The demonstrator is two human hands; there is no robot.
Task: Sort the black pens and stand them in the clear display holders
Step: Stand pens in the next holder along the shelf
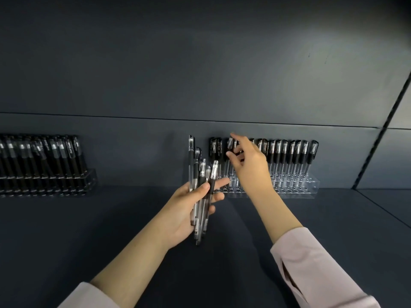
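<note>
The left hand grips a loose bundle of gel pens, about five of them. The thumb is laid across their fronts and the fingers are curled behind, with two fingertips showing past the right side of the bundle. The pens stand nearly upright but at uneven heights, the leftmost one reaching highest. Each has a clear barrel, a black grip section and a glossy see-through cap, and their lower ends stick out below the palm. The bundle is held above the dark shelf, just left of a clear acrylic display holder that sits on the shelf against the dark back panel. This holder has rows of round holes, and a row of matching pens stands in it, caps up, black tops side by side with shiny clips catching the light. The nearer holes show as bare rings. The right hand is at the left part of that row, among the caps. Its index finger points up, its thumb is set apart and its other fingers are loosely bent. I cannot tell whether it pinches a pen, as the hand hides the contact. Far to the left on the same shelf, a second clear holder is packed with matte black pens leaning slightly. Both forearms come out of pale pink sleeves.
</note>
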